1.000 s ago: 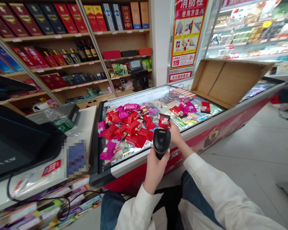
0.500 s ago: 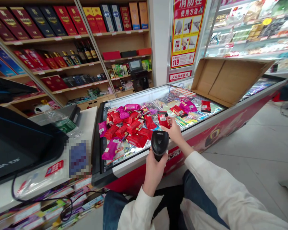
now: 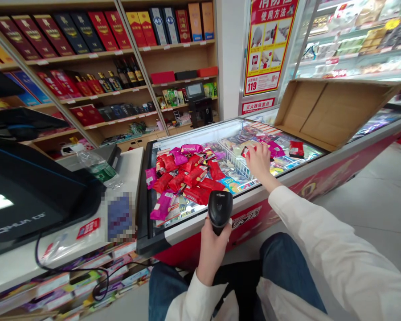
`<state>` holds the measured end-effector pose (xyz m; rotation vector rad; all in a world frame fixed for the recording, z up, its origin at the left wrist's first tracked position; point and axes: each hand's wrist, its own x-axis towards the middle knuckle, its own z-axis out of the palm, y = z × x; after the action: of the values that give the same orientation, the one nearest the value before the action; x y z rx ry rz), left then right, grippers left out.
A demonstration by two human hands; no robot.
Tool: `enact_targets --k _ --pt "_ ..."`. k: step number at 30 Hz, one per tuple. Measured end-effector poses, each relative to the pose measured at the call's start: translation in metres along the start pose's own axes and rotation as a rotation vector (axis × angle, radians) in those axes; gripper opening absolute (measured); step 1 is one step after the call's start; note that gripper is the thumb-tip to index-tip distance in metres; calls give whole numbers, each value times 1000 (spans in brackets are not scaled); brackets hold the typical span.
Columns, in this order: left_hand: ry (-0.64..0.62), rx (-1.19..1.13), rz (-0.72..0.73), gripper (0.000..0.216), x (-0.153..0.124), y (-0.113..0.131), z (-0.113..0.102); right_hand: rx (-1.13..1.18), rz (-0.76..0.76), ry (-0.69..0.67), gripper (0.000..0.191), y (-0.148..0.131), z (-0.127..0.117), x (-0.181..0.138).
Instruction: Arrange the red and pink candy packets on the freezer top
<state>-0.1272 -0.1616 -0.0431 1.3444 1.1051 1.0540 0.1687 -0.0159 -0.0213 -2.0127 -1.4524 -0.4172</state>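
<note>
My left hand is closed round the grip of a black barcode scanner, held upright just in front of the chest freezer. My right hand reaches out over the freezer's glass lid, fingers curled on a small red snack packet at their tips. A heap of red and magenta packets lies on the lid to the left of that hand. A few more packets lie to its right.
An open cardboard box stands on the freezer's far right. A white counter on the left carries a black till screen and a water bottle. Shelves of boxed bottles fill the back wall. Tiled floor opens to the right.
My right hand has carried the red packet from in front of the scanner away to the right, out over the freezer lid. The scanner has dropped slightly lower.
</note>
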Motion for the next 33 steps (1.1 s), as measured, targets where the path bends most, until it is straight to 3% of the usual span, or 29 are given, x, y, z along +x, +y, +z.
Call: enact_targets --k 3,7,12,16,20,23,28,33 --pt "-5 -9 -4 38 -1 1 1 156 -62 -203 37 -36 14 -8" --pt "-12 5 -4 37 -4 4 -1 279 34 -467 50 -82 27 -16" --pt "9 11 7 36 -5 6 -4 277 210 -645 40 -96 19 -8" --pt "-9 10 18 35 -5 5 -3 371 300 -556 35 -74 17 -14" --pt "-44 3 9 32 -2 4 2 840 368 -434 51 -47 26 -38" --pt "-48 -2 8 32 1 5 7 1141 284 -303 59 -35 34 -55" --pt "-53 -12 30 32 6 9 14 1228 259 -171 61 -29 41 -64" --pt "-58 -26 49 34 13 12 22 1246 203 -183 61 -32 39 -69"
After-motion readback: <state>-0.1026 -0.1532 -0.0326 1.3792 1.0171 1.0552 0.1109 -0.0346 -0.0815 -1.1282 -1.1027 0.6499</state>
